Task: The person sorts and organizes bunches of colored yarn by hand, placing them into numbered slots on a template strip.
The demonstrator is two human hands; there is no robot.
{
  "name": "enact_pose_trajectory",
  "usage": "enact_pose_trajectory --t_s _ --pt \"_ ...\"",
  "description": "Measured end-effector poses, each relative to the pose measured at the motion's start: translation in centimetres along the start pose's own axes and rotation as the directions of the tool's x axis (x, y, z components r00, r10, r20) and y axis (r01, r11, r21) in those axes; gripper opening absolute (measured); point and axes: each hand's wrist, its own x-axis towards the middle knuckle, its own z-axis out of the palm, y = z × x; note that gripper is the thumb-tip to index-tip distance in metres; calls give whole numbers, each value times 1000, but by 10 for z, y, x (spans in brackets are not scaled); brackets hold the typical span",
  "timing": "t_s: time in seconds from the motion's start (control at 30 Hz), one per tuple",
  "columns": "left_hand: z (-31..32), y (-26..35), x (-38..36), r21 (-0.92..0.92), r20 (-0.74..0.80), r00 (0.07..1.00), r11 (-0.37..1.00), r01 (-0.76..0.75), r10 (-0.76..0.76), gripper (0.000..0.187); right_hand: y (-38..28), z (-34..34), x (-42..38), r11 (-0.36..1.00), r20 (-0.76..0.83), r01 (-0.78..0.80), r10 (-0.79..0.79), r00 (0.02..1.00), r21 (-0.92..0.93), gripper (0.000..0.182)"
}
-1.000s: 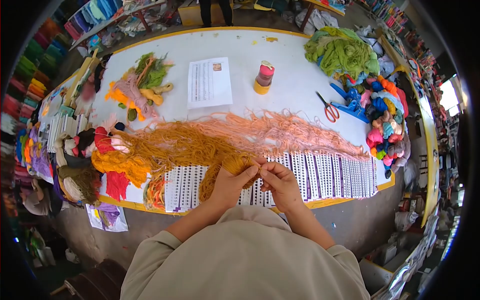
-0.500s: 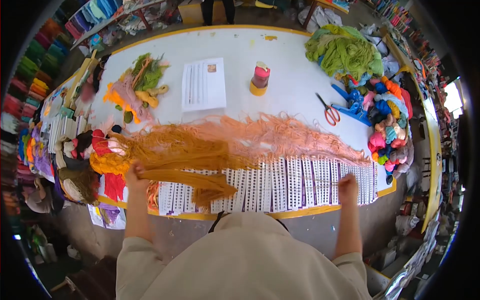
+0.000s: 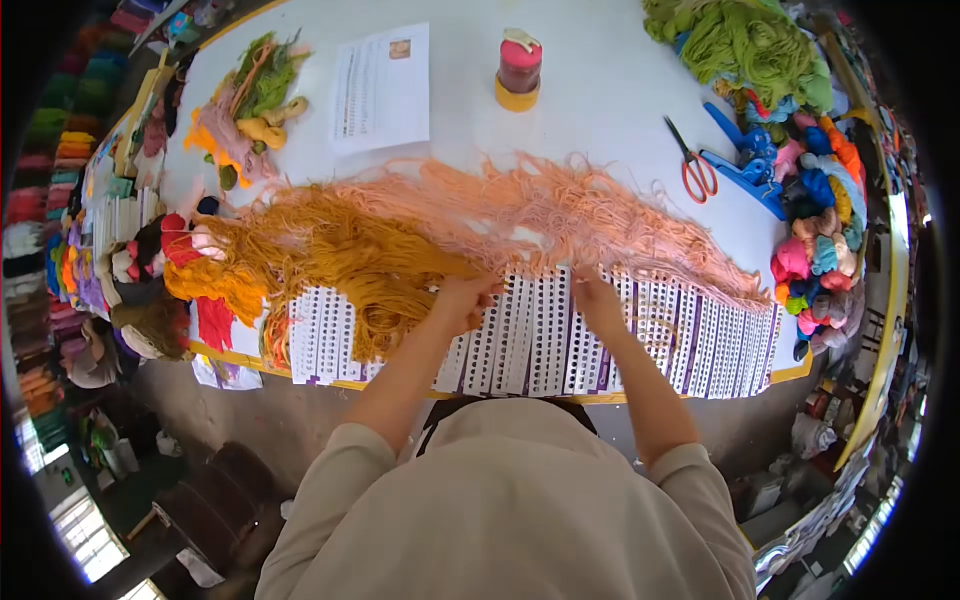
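My left hand (image 3: 465, 304) is closed in a pinch over the white punched cards (image 3: 510, 340), beside the right end of the mustard-brown yarn (image 3: 350, 250). What its fingers hold is too small to make out. A little to the right, my right hand (image 3: 598, 303) is closed at the cards' upper part, with thin brownish yarn strands (image 3: 660, 335) looping down beside it. Peach-pink yarn (image 3: 590, 210) lies in a long tangled band behind both hands, along the cards' far ends. Purple strips show between the cards, which lie in a row along the table's near edge.
Scissors (image 3: 692, 165) and a blue tool (image 3: 745, 160) lie at the right, near coloured yarn bundles (image 3: 820, 240) and a green yarn heap (image 3: 745, 50). A printed sheet (image 3: 382, 90), a pink-and-yellow cylinder (image 3: 518, 75) and small skeins (image 3: 240, 120) lie farther back on the white table (image 3: 460, 130).
My hands have come together over the cards: the left moved right from the mustard yarn, the right moved left. Strands stretched out toward my right hand now hang slack. The view has tilted down.
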Motion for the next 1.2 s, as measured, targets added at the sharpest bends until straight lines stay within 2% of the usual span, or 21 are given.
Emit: enact_pose_trajectory --t_s 0.07,0.1,0.17,0.3,0.37,0.4,0.43,0.47,0.5,0.57,0.7,0.77,0.8,0.87,0.9,0.97,1.07,1.1,1.13,1.17,1.2 --pt "13 -29 44 372 -162 969 921 -114 186 21 -9 31 17 993 97 113 -109 989 -38 14" --pt "21 -30 44 369 -172 970 924 -101 174 21 -17 38 22 992 148 122 -123 981 17 14" --pt "35 -22 35 895 3 876 389 -217 482 19 -16 49 32 986 187 160 -167 968 51 14" --pt "35 -32 34 865 3 834 417 -278 551 15 -8 55 37 961 217 266 -277 936 79 12" --pt "45 -21 15 558 -114 950 810 -181 292 14 -2 56 37 954 230 296 -300 926 54 14" --pt "46 -18 12 563 -119 950 808 -174 288 14 -5 54 37 944 240 328 -323 915 22 15" --pt "46 -14 10 392 -150 975 915 -95 165 14 -8 52 39 945 238 326 -322 916 26 15" --pt "47 -11 9 206 -156 987 978 -2 35 14 -10 50 40 980 290 165 -192 937 115 21" --pt "43 -14 16 210 -156 987 978 1 33 14 -17 44 41 982 352 -3 -65 934 191 28" --pt "35 -27 33 217 -45 989 967 -131 144 14 -23 36 46 964 414 -90 -23 910 251 33" --pt "34 -17 36 433 3 997 899 -69 75 12 -12 37 53 885 579 -290 29 815 364 42" --pt "35 -9 27 669 97 931 670 -322 351 9 -7 38 56 839 608 -367 55 792 402 42" --pt "28 -13 27 674 92 932 667 -317 351 9 -5 39 56 785 637 -444 83 766 432 41" --pt "16 -18 28 323 -32 945 898 -299 326 8 -1 41 58 763 624 -443 67 778 471 42" --pt "14 -14 22 330 -32 945 896 -297 325 8 1 42 59 766 638 -443 56 768 466 42" --pt "17 -4 4 -183 96 991 977 112 -96 13 0 41 60 767 653 -443 43 756 464 43" --pt "33 -13 0 -257 219 972 957 137 -80 20 -2 37 59 806 649 -432 79 756 405 47" --pt "38 -7 -4 -91 246 964 988 123 -98 26 1 38 60 741 651 -449 21 759 500 51" --pt "45 -10 0 -97 247 964 988 123 -96 26 5 40 59 666 647 -465 -36 761 583 54" --pt "55 -14 5 191 175 985 980 -48 15 28 8 40 58 670 652 -466 -35 757 577 54" --pt "60 -17 7 472 136 980 860 -191 144 30 0 35 58 697 658 -471 -1 753 541 55"
